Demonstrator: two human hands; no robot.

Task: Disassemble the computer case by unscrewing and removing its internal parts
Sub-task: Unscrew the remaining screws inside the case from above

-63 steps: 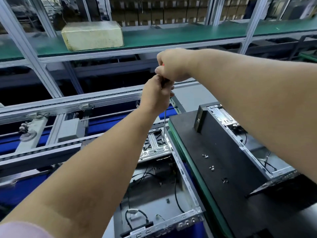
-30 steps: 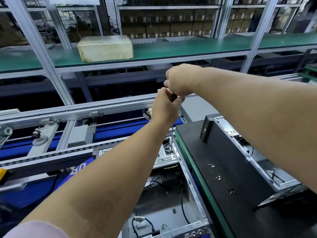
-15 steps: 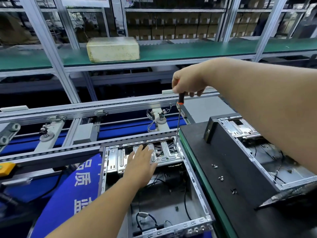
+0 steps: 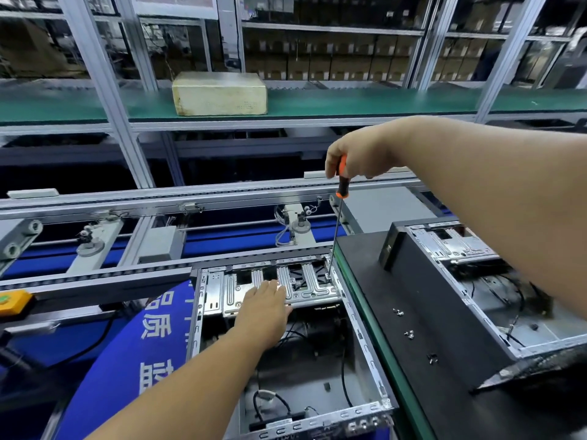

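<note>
An open computer case (image 4: 365,354) lies on the blue conveyor in front of me. A silver drive cage (image 4: 311,287) spans its far end. My left hand (image 4: 263,309) rests flat on the cage, fingers straight. My right hand (image 4: 355,154) grips the orange and black handle of a long screwdriver (image 4: 336,223). The screwdriver stands nearly upright, its tip on the cage's right far corner. Black cables lie on the case floor.
A black work mat (image 4: 419,328) to the right carries several loose screws (image 4: 409,335) and a second open case (image 4: 476,281). A conveyor rail (image 4: 158,201) runs behind. A beige box (image 4: 219,93) sits on the green shelf above. A yellow button box (image 4: 12,301) is at far left.
My left hand let go of the screwdriver handle and dropped onto the drive cage. My right hand alone keeps the screwdriver upright. The view tilted down a little.
</note>
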